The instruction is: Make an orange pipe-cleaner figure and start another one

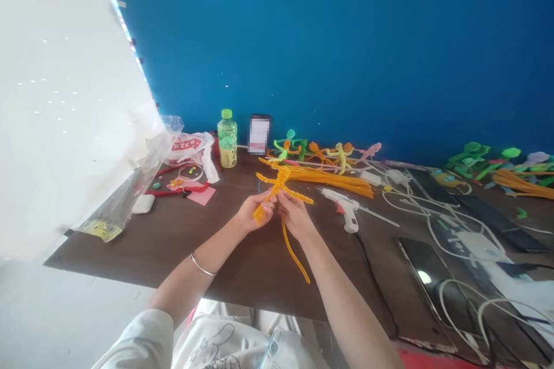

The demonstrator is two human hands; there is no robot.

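Between my hands is a yellow-orange pipe cleaner figure (282,177) with a coiled body and two twisted arms stretched sideways. My left hand (255,211) has its fingers closed around the figure's lower part, where folded ends poke out below. Close beside it, my right hand (295,213) pinches the figure with thumb and fingers. A long loose pipe cleaner strand (295,256) hangs from under the right hand toward the table's front edge. Behind the hands lies a bundle of orange pipe cleaners (331,180).
A white glue gun (344,206) lies right of my hands, its black cord trailing forward. At the back stand a green-capped bottle (227,141) and an upright phone (259,134). Several finished figures (341,155) line the wall. Phones, a tablet (433,277) and white cables fill the right.
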